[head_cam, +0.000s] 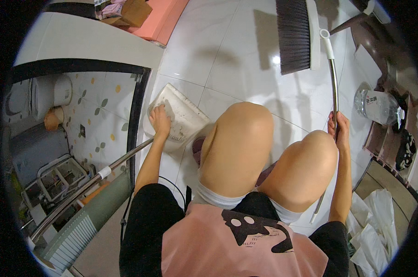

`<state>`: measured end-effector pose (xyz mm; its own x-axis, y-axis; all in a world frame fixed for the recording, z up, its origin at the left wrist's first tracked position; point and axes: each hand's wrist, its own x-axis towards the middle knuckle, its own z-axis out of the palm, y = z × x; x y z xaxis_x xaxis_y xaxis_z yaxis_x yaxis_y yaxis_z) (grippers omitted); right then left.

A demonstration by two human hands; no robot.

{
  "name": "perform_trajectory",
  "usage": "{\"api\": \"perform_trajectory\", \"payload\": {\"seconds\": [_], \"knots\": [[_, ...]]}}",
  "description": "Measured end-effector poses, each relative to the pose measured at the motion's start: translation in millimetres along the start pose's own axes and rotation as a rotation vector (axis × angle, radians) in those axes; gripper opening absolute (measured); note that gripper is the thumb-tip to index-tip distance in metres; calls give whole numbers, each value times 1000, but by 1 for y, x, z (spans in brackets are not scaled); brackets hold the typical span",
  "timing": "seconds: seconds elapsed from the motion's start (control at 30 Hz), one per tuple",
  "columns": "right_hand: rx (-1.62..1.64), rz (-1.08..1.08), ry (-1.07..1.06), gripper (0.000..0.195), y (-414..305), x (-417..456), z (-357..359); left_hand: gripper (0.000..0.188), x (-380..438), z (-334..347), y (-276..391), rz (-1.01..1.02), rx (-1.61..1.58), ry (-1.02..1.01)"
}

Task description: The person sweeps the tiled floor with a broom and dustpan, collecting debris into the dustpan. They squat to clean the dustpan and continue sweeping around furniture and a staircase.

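Note:
My left hand reaches over a worn white dustpan, its fingers bent at the pan's back part. Dark specks and grime lie on the pan. From beside my left wrist, the dustpan's metal handle slants down to the lower left. In my right hand is the metal handle of a broom, held by my right knee. The broom head, white with dark bristles, is raised at the top, casting a shadow. The handle's lower end shows behind my right leg.
Glossy white floor tiles lie ahead. A black-framed doorway at left opens onto a bathroom with patterned tiles. A coral box and an open cardboard box sit at upper left. At right are a large water bottle and white plastic bags.

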<state>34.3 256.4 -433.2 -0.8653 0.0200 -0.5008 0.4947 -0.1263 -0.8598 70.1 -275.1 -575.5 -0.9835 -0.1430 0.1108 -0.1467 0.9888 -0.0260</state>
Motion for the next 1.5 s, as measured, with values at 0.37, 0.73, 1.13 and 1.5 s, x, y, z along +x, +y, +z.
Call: {"api": "perform_trajectory", "payload": {"seconds": [0.37,0.73,1.13,1.5], "knots": [[-96,14,88,31,0,-7,-7,16,12,-11,15,-122,-95,-130],[-421,-12,356,26,7,13,-41,15,8,-44,54,29,-416,24],[-297,541,107,36,44,-83,-76,15,-11,-179,82,-201,-709,-64],[70,851,125,33,-81,-243,-51,31,-24,-399,142,-295,-1210,-349]]}}
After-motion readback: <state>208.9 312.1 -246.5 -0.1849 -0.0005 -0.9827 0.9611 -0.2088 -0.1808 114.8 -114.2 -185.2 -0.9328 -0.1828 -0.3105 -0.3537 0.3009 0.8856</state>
